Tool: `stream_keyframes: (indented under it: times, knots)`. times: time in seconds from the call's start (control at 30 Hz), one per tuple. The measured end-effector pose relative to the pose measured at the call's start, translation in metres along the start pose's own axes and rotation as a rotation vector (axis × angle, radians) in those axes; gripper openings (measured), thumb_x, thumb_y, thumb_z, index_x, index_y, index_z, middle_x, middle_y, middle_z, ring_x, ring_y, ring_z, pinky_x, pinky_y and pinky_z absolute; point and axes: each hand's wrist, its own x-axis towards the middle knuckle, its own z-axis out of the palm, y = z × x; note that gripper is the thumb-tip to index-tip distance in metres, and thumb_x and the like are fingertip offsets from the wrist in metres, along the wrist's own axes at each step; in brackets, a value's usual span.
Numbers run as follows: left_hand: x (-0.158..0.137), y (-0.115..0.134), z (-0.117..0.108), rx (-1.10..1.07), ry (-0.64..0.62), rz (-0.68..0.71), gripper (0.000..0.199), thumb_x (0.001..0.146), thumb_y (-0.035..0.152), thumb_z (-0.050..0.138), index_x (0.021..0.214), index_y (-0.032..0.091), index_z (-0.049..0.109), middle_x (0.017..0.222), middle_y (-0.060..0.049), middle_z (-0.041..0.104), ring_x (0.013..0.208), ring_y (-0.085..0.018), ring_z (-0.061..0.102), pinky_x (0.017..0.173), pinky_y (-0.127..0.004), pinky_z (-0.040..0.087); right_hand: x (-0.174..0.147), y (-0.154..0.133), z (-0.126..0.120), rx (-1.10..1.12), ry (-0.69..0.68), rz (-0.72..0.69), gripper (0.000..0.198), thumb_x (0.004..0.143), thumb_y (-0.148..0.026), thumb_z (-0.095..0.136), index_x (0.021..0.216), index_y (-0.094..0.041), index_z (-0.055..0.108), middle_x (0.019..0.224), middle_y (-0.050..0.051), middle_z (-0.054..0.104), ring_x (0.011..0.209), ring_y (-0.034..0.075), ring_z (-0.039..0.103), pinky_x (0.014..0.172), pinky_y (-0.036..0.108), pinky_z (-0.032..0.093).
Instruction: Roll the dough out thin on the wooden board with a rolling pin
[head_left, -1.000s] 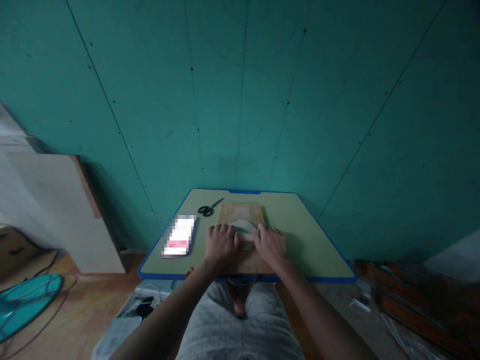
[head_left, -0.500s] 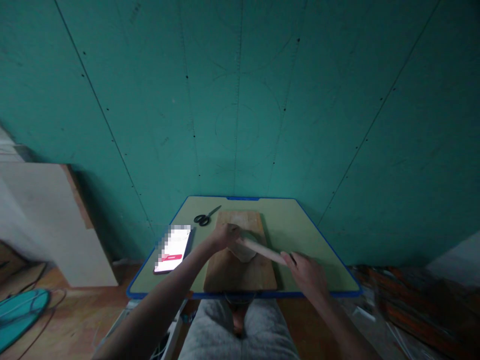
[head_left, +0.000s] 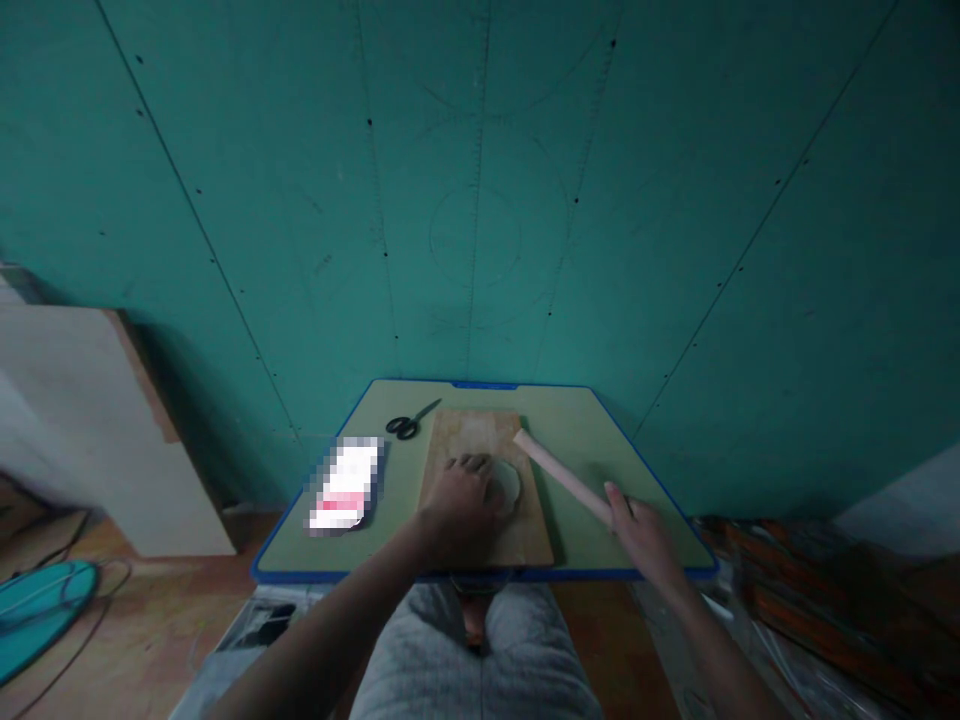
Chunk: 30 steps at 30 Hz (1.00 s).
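Note:
A flat, pale round of dough (head_left: 508,487) lies on a wooden cutting board (head_left: 525,545), its left part covered by my left hand (head_left: 466,495). The fingers of that hand are bent around the dough's edge, and the thumb rests against it; the fingertips are partly hidden. My right hand (head_left: 641,535) is closed around the near end of a light wooden rolling pin (head_left: 566,480). The pin slants to the upper left, its far end over the board's right edge, apart from the dough.
Black-handled scissors (head_left: 407,426) lie left of the board's far end. A phone with a lit screen (head_left: 349,480) is on the left of the blue-edged table (head_left: 637,470). Behind it stands a green wall (head_left: 472,220). A pale panel (head_left: 112,420) leans at the left.
The rolling pin has come off the dough and moved right with my right hand. My left hand has left the pin's far end and come nearer, onto the dough. The view has tilted slightly.

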Motion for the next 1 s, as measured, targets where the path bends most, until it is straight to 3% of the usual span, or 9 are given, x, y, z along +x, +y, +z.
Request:
stream_keyframes:
  times: [0.1, 0.2, 0.37, 0.43, 0.7, 0.8, 0.87, 1.0]
  knots:
    - [-0.011, 0.015, -0.006, 0.153, -0.024, -0.093, 0.041, 0.091, 0.046, 0.047, 0.099, 0.013, 0.069, 0.107, -0.021, 0.066, 0.101, -0.036, 0.058, 0.080, -0.048, 0.047, -0.002, -0.005, 0.006, 0.073, 0.003, -0.026, 0.060, 0.091, -0.057, 0.034, 0.045, -0.024, 0.055, 0.051, 0.009, 0.063, 0.061, 0.022, 0.064, 0.056, 0.028, 0.039]
    - [-0.011, 0.014, -0.006, 0.188, -0.029, -0.135, 0.047, 0.091, 0.050, 0.048, 0.104, 0.010, 0.068, 0.105, -0.023, 0.065, 0.097, -0.036, 0.060, 0.079, -0.047, 0.047, -0.001, -0.001, 0.011, 0.114, 0.018, -0.030, 0.062, 0.088, -0.062, 0.032, 0.044, -0.024, 0.053, 0.049, 0.010, 0.062, 0.058, 0.021, 0.063, 0.055, 0.029, 0.040]
    - [0.005, -0.007, 0.006, 0.013, -0.019, 0.174, 0.047, 0.095, 0.043, 0.049, 0.133, 0.016, 0.055, 0.143, -0.014, 0.051, 0.131, -0.027, 0.047, 0.110, -0.041, 0.036, 0.003, 0.010, 0.015, 0.247, 0.040, -0.014, 0.069, 0.079, -0.076, 0.024, 0.048, -0.023, 0.055, 0.047, 0.008, 0.059, 0.050, 0.020, 0.058, 0.051, 0.029, 0.040]
    - [0.007, -0.010, 0.012, -0.024, -0.011, 0.201, 0.048, 0.096, 0.042, 0.047, 0.137, 0.017, 0.051, 0.146, -0.012, 0.048, 0.136, -0.024, 0.043, 0.114, -0.040, 0.031, 0.003, 0.011, 0.015, 0.315, 0.045, -0.002, 0.070, 0.077, -0.078, 0.023, 0.049, -0.022, 0.054, 0.046, 0.008, 0.058, 0.047, 0.019, 0.056, 0.049, 0.029, 0.039]
    - [-0.013, 0.013, 0.028, 0.104, 0.104, -0.125, 0.052, 0.099, 0.041, 0.036, 0.137, 0.007, 0.049, 0.142, -0.022, 0.050, 0.134, -0.034, 0.044, 0.109, -0.048, 0.037, -0.002, 0.012, 0.015, 0.298, 0.076, -0.077, 0.070, 0.077, -0.081, 0.022, 0.049, -0.024, 0.052, 0.045, 0.007, 0.056, 0.047, 0.019, 0.055, 0.049, 0.028, 0.040]
    - [-0.018, 0.010, 0.029, 0.122, 0.093, -0.177, 0.055, 0.099, 0.042, 0.037, 0.138, 0.005, 0.047, 0.143, -0.024, 0.048, 0.136, -0.036, 0.042, 0.109, -0.050, 0.036, -0.006, 0.011, 0.014, 0.291, 0.083, -0.102, 0.070, 0.075, -0.084, 0.021, 0.049, -0.025, 0.049, 0.046, 0.007, 0.057, 0.049, 0.021, 0.057, 0.051, 0.029, 0.040]
    - [-0.018, 0.001, 0.025, 0.079, 0.063, -0.105, 0.058, 0.098, 0.046, 0.040, 0.139, 0.007, 0.046, 0.146, -0.022, 0.046, 0.138, -0.034, 0.040, 0.112, -0.048, 0.034, -0.008, 0.010, 0.014, 0.288, 0.080, -0.108, 0.071, 0.075, -0.084, 0.021, 0.049, -0.024, 0.050, 0.047, 0.008, 0.058, 0.050, 0.021, 0.058, 0.052, 0.030, 0.040]
    - [-0.010, -0.017, 0.014, -0.017, -0.020, 0.208, 0.056, 0.096, 0.049, 0.043, 0.142, 0.018, 0.046, 0.153, -0.014, 0.039, 0.143, -0.027, 0.034, 0.116, -0.044, 0.029, -0.009, 0.010, 0.015, 0.289, 0.081, -0.111, 0.072, 0.077, -0.081, 0.021, 0.051, -0.023, 0.054, 0.050, 0.009, 0.061, 0.054, 0.022, 0.060, 0.055, 0.029, 0.041]
